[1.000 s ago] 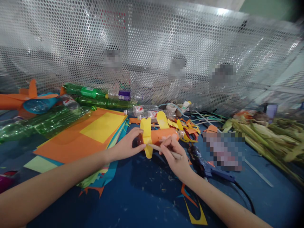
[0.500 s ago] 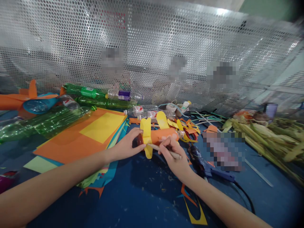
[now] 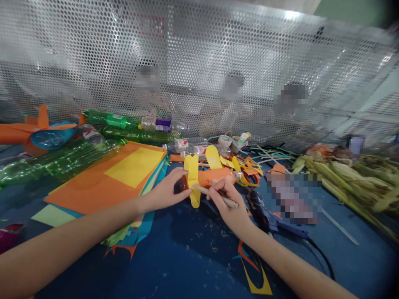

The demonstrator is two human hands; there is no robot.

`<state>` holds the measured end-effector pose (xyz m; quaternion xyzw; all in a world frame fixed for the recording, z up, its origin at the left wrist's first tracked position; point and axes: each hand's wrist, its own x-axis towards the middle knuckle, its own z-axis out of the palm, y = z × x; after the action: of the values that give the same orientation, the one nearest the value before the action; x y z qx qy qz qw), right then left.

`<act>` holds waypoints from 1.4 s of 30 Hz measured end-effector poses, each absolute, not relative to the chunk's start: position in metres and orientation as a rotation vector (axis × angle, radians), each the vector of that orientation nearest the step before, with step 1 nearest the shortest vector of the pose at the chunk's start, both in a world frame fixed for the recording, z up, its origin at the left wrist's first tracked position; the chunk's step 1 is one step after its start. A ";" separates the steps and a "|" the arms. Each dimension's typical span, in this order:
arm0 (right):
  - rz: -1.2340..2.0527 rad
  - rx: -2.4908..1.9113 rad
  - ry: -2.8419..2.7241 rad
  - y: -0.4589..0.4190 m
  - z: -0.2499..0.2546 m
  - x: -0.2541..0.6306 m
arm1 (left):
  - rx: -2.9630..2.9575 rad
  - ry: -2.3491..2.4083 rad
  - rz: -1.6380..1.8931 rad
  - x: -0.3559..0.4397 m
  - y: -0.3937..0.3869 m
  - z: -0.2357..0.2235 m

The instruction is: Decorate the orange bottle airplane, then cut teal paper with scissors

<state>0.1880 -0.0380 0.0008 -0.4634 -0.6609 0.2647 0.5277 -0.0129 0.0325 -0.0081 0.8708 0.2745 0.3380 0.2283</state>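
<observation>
My left hand (image 3: 166, 191) grips the dark capped end of a small bottle wrapped in orange paper (image 3: 209, 176), a toy plane with yellow paper wings (image 3: 192, 175). It is held just above the blue table. My right hand (image 3: 230, 203) holds a thin wooden stick (image 3: 215, 196) like a pen. The stick's tip touches the lower yellow wing close to the bottle's body. A yellow tail piece (image 3: 213, 157) stands up from the bottle's top.
A stack of orange, yellow and green paper sheets (image 3: 118, 174) lies to the left. Green and clear plastic bottles (image 3: 124, 124) lie behind it. A blue glue gun (image 3: 274, 220) with its cord rests right of my hand. Corn husks (image 3: 349, 174) pile at far right. A perforated metal screen (image 3: 199, 70) closes the back.
My right hand and the stick have shifted very slightly up and left along the wing. My left hand and the bottle plane have stayed put.
</observation>
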 end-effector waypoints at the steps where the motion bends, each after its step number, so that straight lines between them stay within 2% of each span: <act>1: 0.627 -1.109 -1.587 -0.038 0.000 0.188 | 2.399 0.753 0.934 -0.013 0.033 -0.008; 42: 0.657 -1.094 -1.559 -0.038 0.001 0.187 | 2.393 0.729 0.967 -0.011 0.032 -0.009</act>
<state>0.1873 -0.0384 0.0009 -0.4591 -0.6542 0.2758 0.5340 -0.0113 0.0324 -0.0085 0.8689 0.2646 0.3510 0.2276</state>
